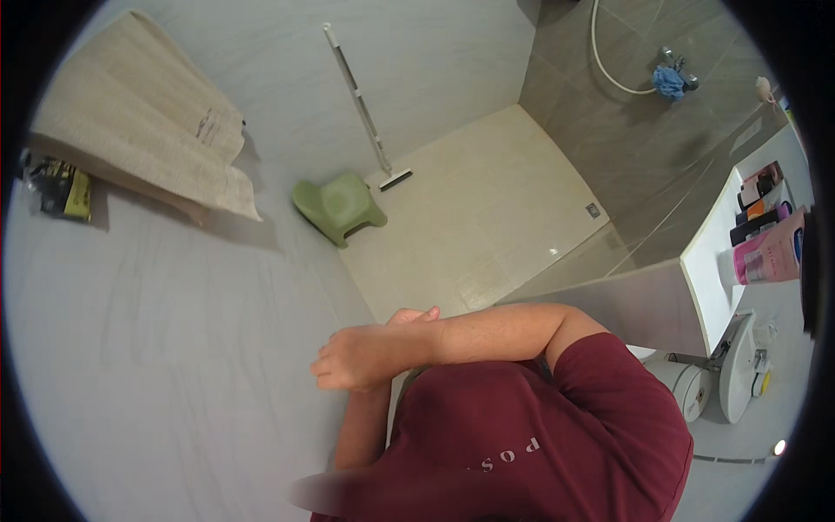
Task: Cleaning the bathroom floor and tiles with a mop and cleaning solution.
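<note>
My right forearm crosses in front of my body, over a maroon T-shirt (496, 404) that bears lettering. At its end, my right hand (355, 359) shows its back, fingers bent, and lies across my left wrist; whether it grips the wrist cannot be made out. My left hand (412, 316) shows only in part beyond the right wrist, and most of it is hidden. No object is visible in either hand. Past the hands, a green plastic stool (342, 202) stands on the beige tiled floor (470, 196) against the wall.
A floor squeegee (365, 107) leans on the wall. At left hang a beige towel (143, 124) and a black-and-yellow packet (65, 189). A white shelf (708, 267) holding a pink tube (766, 254) juts from the right. Beyond are a blue bath puff (668, 81) and shower hose (600, 59).
</note>
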`<state>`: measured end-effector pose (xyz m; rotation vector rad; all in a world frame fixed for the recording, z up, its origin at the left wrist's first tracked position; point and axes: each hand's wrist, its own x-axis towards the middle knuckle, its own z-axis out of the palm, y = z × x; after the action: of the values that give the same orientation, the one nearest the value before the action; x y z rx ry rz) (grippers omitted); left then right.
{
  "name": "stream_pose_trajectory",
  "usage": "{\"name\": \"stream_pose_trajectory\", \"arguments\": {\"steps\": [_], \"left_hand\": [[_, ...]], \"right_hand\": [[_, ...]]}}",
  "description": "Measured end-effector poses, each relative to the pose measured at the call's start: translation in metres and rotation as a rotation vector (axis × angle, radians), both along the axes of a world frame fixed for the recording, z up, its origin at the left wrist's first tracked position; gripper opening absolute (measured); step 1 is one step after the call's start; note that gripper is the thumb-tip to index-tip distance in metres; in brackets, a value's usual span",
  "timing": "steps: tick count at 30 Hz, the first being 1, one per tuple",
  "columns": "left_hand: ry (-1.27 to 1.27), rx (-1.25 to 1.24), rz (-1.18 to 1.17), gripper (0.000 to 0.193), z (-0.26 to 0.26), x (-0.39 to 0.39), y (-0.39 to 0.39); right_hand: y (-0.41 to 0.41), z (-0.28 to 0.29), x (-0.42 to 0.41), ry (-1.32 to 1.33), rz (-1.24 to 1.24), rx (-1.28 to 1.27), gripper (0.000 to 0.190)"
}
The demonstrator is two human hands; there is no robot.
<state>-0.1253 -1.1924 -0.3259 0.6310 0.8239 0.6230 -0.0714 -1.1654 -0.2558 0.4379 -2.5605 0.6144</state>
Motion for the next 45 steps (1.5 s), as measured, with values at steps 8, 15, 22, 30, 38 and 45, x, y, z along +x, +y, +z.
{"name": "stream_pose_trajectory", "arguments": {"steps": [8,15,22,30,38,45], "left_hand": [[-0.034,0.135,-0.14,0.04,-0.005,-0.05,0.129],[0.064,0.097,0.196,0.031,-0.047,-0.117,0.253],[0.32,-0.25,0.732,0.031,-0.138,-0.202,0.35],[0.415,-0.341,0.687,0.033,-0.218,-0.267,0.412],[0.731,-0.445,0.344,0.031,-0.271,-0.345,0.484],[0.857,-0.406,-0.05,0.029,-0.292,-0.388,0.556]], "right_hand": [[0.133,0.014,-0.018,-0.115,-0.261,-0.312,0.014],[0.326,-0.069,0.013,-0.24,-0.691,-0.709,0.033],[0.524,-0.125,-0.028,-0.384,-0.931,-1.217,0.052],[0.708,-0.128,-0.154,-0.159,-0.945,-1.618,0.068],[0.849,-0.178,-0.296,0.172,-1.606,-1.112,0.053],[0.862,-0.196,-0.268,0.437,-0.982,-1.9,0.021]]}}
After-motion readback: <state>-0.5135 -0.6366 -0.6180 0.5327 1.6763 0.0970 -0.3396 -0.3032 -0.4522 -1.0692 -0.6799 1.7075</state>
